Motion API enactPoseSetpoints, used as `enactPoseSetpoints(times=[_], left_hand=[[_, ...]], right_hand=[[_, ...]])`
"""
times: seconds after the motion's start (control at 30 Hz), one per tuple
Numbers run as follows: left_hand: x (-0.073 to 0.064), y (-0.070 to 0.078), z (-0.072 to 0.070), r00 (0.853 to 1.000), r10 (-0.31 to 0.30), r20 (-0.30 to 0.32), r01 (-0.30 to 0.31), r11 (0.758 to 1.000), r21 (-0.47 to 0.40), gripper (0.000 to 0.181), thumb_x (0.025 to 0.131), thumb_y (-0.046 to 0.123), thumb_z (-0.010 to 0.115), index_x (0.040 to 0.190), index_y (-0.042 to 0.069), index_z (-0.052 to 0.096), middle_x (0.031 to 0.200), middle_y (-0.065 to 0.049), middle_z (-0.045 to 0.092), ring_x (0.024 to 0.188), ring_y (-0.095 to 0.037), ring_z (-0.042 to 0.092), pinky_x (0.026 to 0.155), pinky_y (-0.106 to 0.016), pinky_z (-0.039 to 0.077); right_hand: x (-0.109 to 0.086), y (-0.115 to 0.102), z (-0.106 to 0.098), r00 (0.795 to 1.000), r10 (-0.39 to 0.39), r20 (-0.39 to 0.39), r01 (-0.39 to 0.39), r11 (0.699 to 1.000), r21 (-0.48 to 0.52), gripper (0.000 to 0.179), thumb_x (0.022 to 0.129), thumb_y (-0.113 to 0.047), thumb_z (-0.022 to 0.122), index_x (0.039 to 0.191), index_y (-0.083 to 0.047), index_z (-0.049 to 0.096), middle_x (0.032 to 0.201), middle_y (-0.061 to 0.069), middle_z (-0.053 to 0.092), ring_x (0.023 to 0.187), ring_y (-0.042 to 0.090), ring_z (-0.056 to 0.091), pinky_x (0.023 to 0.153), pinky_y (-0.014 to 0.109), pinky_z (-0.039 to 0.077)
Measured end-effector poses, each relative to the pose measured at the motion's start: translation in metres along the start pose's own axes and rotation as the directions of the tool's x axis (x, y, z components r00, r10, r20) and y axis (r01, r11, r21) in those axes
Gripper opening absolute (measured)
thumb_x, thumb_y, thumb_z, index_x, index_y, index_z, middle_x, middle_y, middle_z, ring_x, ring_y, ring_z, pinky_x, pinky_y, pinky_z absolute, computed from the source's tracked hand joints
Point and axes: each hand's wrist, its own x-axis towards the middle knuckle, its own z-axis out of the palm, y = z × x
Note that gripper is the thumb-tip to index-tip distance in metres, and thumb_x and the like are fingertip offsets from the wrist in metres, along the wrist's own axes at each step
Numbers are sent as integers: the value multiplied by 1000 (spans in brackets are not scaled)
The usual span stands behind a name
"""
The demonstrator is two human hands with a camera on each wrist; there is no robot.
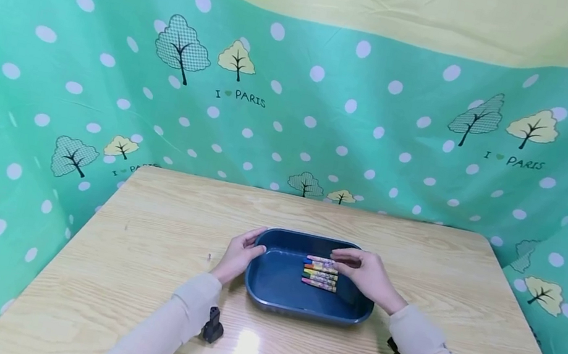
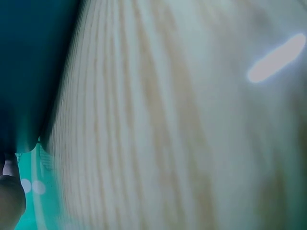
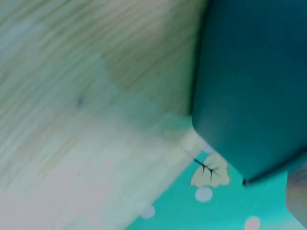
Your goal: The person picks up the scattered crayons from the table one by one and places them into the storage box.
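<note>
In the head view, a dark blue rounded tray point(image 1: 270, 290) sits on the wooden table. My left hand point(image 1: 239, 255) grips its left rim, thumb over the edge and fingers along the outside. Several crayons point(image 1: 320, 276) with coloured tips and patterned wrappers lie side by side inside, right of centre. Over the tray's right part, my right hand point(image 1: 366, 273) reaches in with thumb and forefinger apart, their tips at the right end of the topmost crayon point(image 1: 319, 259). In the wrist views, the tray's outer wall point(image 2: 29, 72) point(image 3: 254, 86) fills one side, and the crayons are hidden.
Light wood grain covers the table point(image 1: 129, 295), with a bright glare strip in front of the tray. A small black device point(image 1: 213, 326) shows by the left wrist, another point(image 1: 394, 347) by the right. Green dotted cloth point(image 1: 319, 101) hangs behind and at both sides.
</note>
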Motion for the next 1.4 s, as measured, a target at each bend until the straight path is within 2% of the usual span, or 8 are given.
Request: enactPoseSetpoints(times=[0.17, 0.43, 0.67, 0.97, 1.23, 1.4], left_hand=[[-1, 1, 0, 1000, 4, -14, -4, 1000, 13, 48, 87, -1, 53, 134, -1, 43, 137, -20, 44, 124, -32, 45, 102, -36, 41], [-1, 1, 1, 1000, 9, -10, -8, 1000, 11, 48, 87, -1, 53, 134, -1, 44, 136, -21, 45, 124, -33, 46, 101, -37, 42], [-1, 0, 1, 1000, 4, -25, -3, 1000, 26, 48, 86, -1, 54, 134, -1, 44, 134, -23, 46, 123, -33, 47, 101, -38, 41], [0, 1, 3, 1000, -2, -24, 3, 1000, 29, 48, 86, 0, 54, 134, 0, 45, 135, -22, 46, 123, -33, 47, 101, -36, 42], [-2, 3, 2, 999, 0, -33, 1, 1000, 24, 48, 86, -1, 54, 133, -1, 45, 135, -22, 46, 122, -33, 47, 101, -36, 42], [-3, 3, 2, 1000, -4, -17, 5, 1000, 26, 49, 87, -1, 54, 134, 0, 44, 136, -22, 45, 123, -33, 46, 101, -37, 41]], right_hand=[[-12, 1, -16, 1000, 12, -10, -12, 1000, 3, 31, 87, -16, 62, 116, -5, 63, 114, 11, 65, 101, 22, 63, 82, 30, 55], [-39, 3, -48, 999, 29, -40, -28, 999, 40, 35, 86, -22, 63, 117, -6, 62, 116, 12, 64, 103, 20, 63, 81, 24, 55], [-61, 13, -66, 998, 34, -50, -36, 998, -44, 37, 86, -20, 63, 117, -2, 61, 116, 16, 63, 104, 28, 62, 80, 27, 55], [-91, 41, -80, 998, 50, -34, -54, 989, -134, 36, 85, -21, 64, 115, -1, 62, 115, 16, 63, 104, 30, 61, 79, 26, 55], [-108, 59, -83, 993, 120, -5, -120, 984, -130, 39, 84, -20, 65, 117, 2, 60, 116, 18, 62, 102, 26, 62, 80, 23, 55], [-119, 73, -81, 980, 200, 20, -196, 975, -107, 41, 83, -18, 66, 118, 3, 59, 116, 18, 62, 102, 25, 63, 81, 25, 55]])
